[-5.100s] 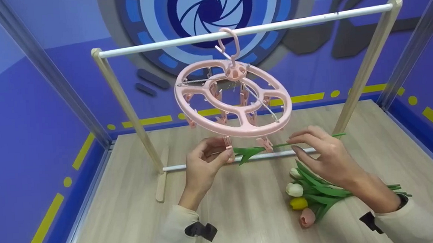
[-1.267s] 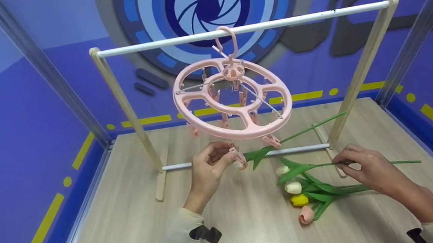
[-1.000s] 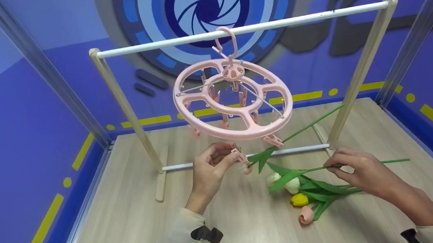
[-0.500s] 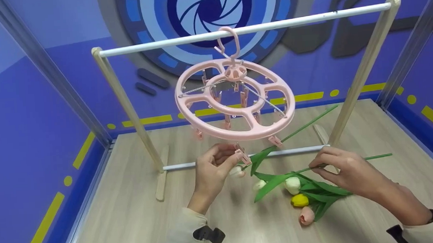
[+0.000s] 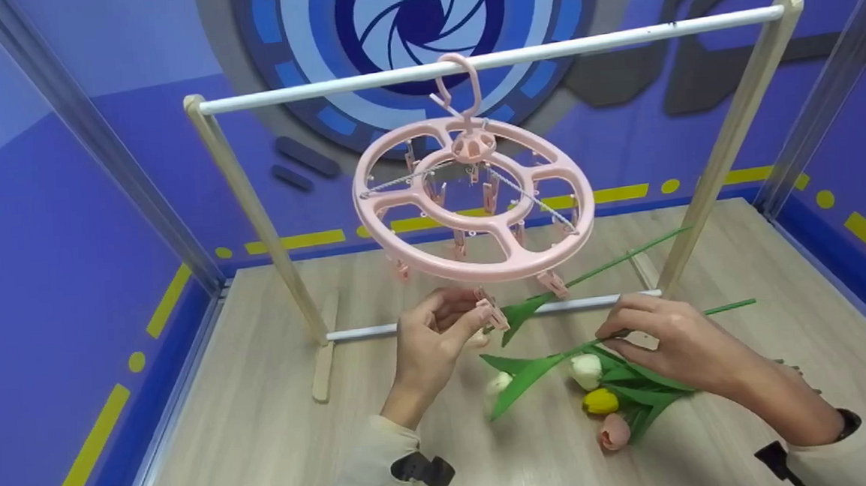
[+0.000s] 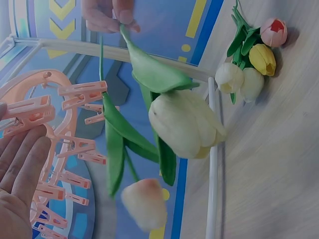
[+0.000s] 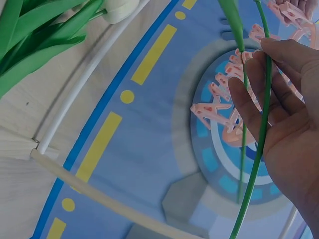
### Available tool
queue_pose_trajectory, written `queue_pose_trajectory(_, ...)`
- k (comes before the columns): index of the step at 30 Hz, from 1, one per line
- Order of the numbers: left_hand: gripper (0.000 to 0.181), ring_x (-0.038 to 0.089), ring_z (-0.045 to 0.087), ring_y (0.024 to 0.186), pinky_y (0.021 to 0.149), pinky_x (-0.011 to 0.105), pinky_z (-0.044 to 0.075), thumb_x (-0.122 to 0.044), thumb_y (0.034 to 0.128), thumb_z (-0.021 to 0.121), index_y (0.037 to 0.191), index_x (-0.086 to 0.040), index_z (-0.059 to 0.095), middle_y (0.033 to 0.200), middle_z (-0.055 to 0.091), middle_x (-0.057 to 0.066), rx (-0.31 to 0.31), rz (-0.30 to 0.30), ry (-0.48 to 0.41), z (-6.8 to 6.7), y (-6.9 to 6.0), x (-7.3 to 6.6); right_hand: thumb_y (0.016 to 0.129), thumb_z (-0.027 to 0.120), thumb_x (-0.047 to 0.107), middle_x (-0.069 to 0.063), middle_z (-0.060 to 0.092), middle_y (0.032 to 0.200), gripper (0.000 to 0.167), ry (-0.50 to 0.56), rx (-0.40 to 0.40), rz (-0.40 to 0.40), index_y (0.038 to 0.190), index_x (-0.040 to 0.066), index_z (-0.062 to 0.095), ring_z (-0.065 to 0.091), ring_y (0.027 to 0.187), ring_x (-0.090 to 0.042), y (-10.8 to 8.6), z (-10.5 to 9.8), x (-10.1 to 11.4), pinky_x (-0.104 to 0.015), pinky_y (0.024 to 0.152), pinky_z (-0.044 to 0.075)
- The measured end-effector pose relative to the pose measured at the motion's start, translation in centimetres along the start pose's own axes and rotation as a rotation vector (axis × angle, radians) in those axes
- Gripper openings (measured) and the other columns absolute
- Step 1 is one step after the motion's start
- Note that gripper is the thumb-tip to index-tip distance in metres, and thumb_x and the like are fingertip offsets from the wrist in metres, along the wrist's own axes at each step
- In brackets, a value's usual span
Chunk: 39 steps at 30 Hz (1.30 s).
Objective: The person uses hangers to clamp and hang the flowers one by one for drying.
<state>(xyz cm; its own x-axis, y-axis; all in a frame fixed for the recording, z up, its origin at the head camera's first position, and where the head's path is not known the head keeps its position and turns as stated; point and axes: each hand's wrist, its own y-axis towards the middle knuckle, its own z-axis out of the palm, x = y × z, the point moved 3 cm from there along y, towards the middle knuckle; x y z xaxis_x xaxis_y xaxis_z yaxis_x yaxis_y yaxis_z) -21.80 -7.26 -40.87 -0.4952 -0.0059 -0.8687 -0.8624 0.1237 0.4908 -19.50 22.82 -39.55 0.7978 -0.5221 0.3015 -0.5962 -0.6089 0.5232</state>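
Note:
A round pink clip hanger (image 5: 480,270) hangs from the white rod. The left hand (image 5: 428,348) pinches one of its pink clips (image 5: 494,313); the same clip (image 6: 30,113) fills the left edge in the left wrist view. Beside it, a tulip with a pinkish-white head (image 6: 144,203) hangs by its stem from another clip (image 6: 83,93). The right hand (image 5: 672,341) pinches the green stem (image 7: 266,94) of a white tulip (image 6: 182,122), whose head points left, below the hanger. In the right wrist view, thumb and fingertips of the right hand (image 7: 286,94) meet around that stem.
White (image 5: 585,371), yellow (image 5: 600,401) and pink (image 5: 614,432) tulips lie on the wooden table (image 5: 265,448) beneath the right hand. A wooden stand (image 5: 727,135) with a white top rod (image 5: 601,42) and a lower white bar (image 5: 363,332) frames the hanger. Patterned blue walls enclose the table.
The right hand has moved left with the white tulip, bringing its head near the left hand. The left hand, holding the clip, has shifted slightly right. Earlier, the right hand was by the hanging tulip's stem.

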Motion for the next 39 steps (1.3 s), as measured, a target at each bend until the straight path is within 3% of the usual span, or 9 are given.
queue_pose_trajectory(5,0.02,0.024,0.076,0.095,0.086,0.037,0.064,-0.008,0.0954,0.081,0.113,-0.001,0.075,0.105,0.077,0.004,0.016,0.018,-0.005,0.3,-0.1,-0.1,0.078,0.087,-0.012,0.011,0.069,0.101,0.04,0.016,0.01,0.003,0.104,0.017,0.077,0.068,0.087,-0.009,0.7,0.3,0.3,-0.015,0.083,0.056)
queue_pose_trajectory(12,0.02,0.023,0.075,0.097,0.087,0.038,0.063,-0.011,0.0967,0.08,0.114,-0.002,0.074,0.106,0.076,0.002,0.037,-0.002,-0.001,0.8,-0.2,-0.2,0.082,0.084,-0.011,0.008,0.071,0.104,0.035,0.04,0.015,0.0,0.106,0.014,0.076,0.07,0.092,-0.011,1.7,0.8,0.7,-0.023,0.082,0.061)
queue_pose_trajectory(26,0.019,0.023,0.075,0.095,0.086,0.036,0.063,-0.006,0.0952,0.08,0.112,0.0,0.074,0.105,0.077,0.005,0.031,0.001,-0.021,1.5,-0.1,-0.5,0.08,0.085,-0.016,0.002,0.072,0.107,0.041,0.038,-0.013,-0.012,0.108,0.011,0.074,0.074,0.098,-0.019,3.6,1.3,2.0,-0.037,0.083,0.064)
queue_pose_trajectory(29,0.019,0.022,0.075,0.095,0.088,0.036,0.063,-0.008,0.0958,0.08,0.113,-0.001,0.074,0.106,0.077,0.003,0.032,-0.007,-0.015,1.7,-0.1,-0.5,0.079,0.086,-0.014,0.003,0.073,0.107,0.04,0.035,-0.029,-0.037,0.107,0.012,0.074,0.074,0.102,-0.022,3.9,1.4,2.1,-0.034,0.09,0.062)
queue_pose_trajectory(34,0.018,0.022,0.076,0.096,0.087,0.036,0.063,-0.009,0.096,0.08,0.112,-0.001,0.075,0.105,0.077,0.003,0.033,-0.011,-0.021,1.9,-0.1,-0.5,0.077,0.087,-0.015,0.003,0.071,0.105,0.041,0.044,-0.081,-0.129,0.105,0.012,0.075,0.073,0.101,-0.021,4.4,1.6,2.4,-0.019,0.106,0.048)
queue_pose_trajectory(39,0.018,0.023,0.076,0.096,0.086,0.037,0.064,-0.008,0.0956,0.08,0.111,-0.001,0.075,0.105,0.078,0.003,0.035,0.004,-0.039,2.2,0.1,-0.6,0.076,0.088,-0.015,0.002,0.07,0.106,0.043,0.037,-0.111,-0.174,0.107,0.011,0.074,0.07,0.095,-0.018,4.8,1.8,2.6,-0.01,0.103,0.045)
